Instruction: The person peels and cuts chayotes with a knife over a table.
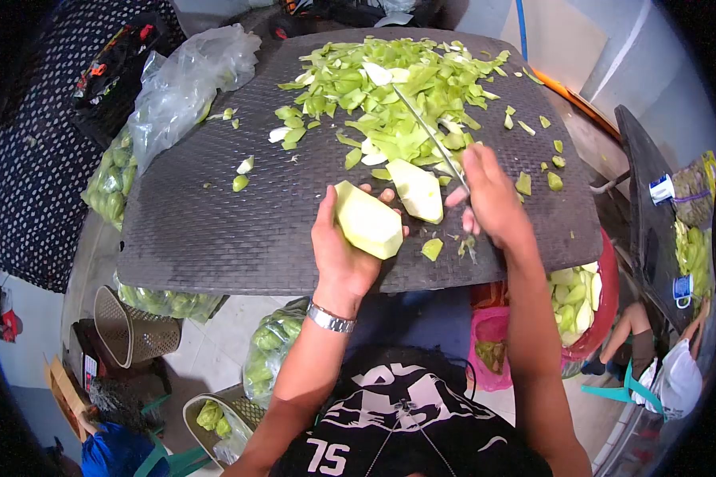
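Note:
My left hand (344,254), palm up with a metal watch on the wrist, cups a pale, peeled chayote (367,221) with flat-cut faces. Just right of its fingertips is a second peeled chayote piece (415,191); I cannot tell whether it rests on the table or is in the air. My right hand (489,195) is closed round the handle of a knife (429,131). The blade points up and left, over a big heap of green peelings (406,103). The handle is mostly hidden by the fingers.
Scattered peel bits lie on the dark woven-pattern table (215,215). A clear plastic bag (191,79) hangs at its left edge. Below right stands a red tub (605,310) of cut pieces; below left, a wicker basket (135,326) and a bag of chayotes (270,350). Other people sit at both sides.

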Motion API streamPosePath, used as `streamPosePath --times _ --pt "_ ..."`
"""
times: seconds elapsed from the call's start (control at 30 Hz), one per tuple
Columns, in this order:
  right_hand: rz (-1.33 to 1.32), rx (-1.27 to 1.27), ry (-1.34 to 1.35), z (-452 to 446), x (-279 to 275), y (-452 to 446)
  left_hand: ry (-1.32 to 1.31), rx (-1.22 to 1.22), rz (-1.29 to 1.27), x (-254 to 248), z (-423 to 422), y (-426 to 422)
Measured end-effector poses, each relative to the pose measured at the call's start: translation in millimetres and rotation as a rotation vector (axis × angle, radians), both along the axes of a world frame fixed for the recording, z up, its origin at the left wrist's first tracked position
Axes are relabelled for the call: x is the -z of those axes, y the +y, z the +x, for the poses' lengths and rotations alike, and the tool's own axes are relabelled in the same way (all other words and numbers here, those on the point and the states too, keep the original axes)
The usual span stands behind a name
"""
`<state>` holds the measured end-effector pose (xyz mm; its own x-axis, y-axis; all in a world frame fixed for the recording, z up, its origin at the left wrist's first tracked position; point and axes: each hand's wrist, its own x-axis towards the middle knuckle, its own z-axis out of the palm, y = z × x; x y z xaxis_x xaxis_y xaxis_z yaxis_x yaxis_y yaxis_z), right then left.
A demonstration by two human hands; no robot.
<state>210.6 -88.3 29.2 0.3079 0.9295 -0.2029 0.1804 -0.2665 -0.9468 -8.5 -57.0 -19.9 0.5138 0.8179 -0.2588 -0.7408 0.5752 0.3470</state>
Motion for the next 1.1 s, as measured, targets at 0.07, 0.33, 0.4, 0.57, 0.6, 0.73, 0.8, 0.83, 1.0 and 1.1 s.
streamPosePath --times 0.07,0.33,0.4,0.57,0.6,0.73,0.8,0.83,1.0,1.1 --pt "0.032 0.038 -0.082 9.4 4.3 9.4 -0.025 0.008 0.019 -1.4 -3.6 3.1" --pt "0.005 -0.008 0.173 1.4 13.9 -12.8 0.079 0.034 0.020 -2.8 -6.5 5.2" --pt "0.000 -0.101 0.157 -16.8 7.7 -39.3 -0.089 0.071 0.126 15.3 -12.6 12.0" --pt "0.005 -0.228 0.065 -64.5 10.9 -106.4 0.006 -0.120 0.116 -2.5 -0.9 8.6" --pt "0.000 -0.228 0.039 -70.0 13.1 -116.2 0.068 -0.154 0.115 -6.2 1.0 7.8" --pt "-0.026 -0.253 -0.043 -83.2 6.8 -136.9 0.188 -0.193 0.176 -1.1 3.0 9.4" --pt "-0.024 -0.297 -0.085 -85.4 5.5 -141.0 0.184 -0.188 0.207 1.1 2.9 9.8" --pt "-0.026 -0.293 -0.096 -85.9 4.2 -141.4 0.185 -0.195 0.207 -0.3 3.6 8.7" --pt "-0.021 -0.271 -0.123 -91.1 5.6 -145.1 0.187 -0.224 0.251 -1.8 2.4 5.6" --pt "-0.058 -0.249 -0.112 -93.7 4.9 -145.4 0.226 -0.263 0.254 -5.0 4.5 2.1"
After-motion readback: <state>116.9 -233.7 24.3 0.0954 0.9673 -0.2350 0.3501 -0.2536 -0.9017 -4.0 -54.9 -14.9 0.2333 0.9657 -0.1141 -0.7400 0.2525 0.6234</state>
